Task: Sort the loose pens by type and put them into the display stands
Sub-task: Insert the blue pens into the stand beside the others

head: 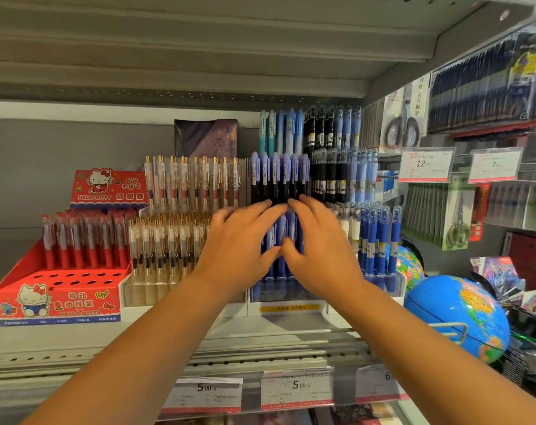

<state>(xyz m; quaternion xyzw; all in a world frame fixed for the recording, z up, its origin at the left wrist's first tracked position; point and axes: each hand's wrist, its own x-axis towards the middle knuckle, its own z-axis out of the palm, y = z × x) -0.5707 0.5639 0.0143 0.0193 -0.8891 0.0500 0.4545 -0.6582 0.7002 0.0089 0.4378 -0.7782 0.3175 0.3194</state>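
Both my hands reach into the middle display stand [286, 297] on the shelf. My left hand [239, 243] and my right hand [319, 243] lie side by side with straight fingers against the dark blue pens [283, 237] in its lower tier, fingertips meeting below the purple-capped pens [279, 176] of the upper tier. Neither hand holds a pen. To the left stand clear pens with gold clips [181, 210]. Blue pens with clear caps [380, 240] stand to the right. Much of the dark blue row is hidden behind my hands.
A red Hello Kitty stand [58, 296] with red pens and several unfilled holes sits far left. A blue globe [457, 317] rests at the right shelf end. Hanging packs and price tags [424, 165] fill the right wall. Price labels [296, 386] line the shelf edge.
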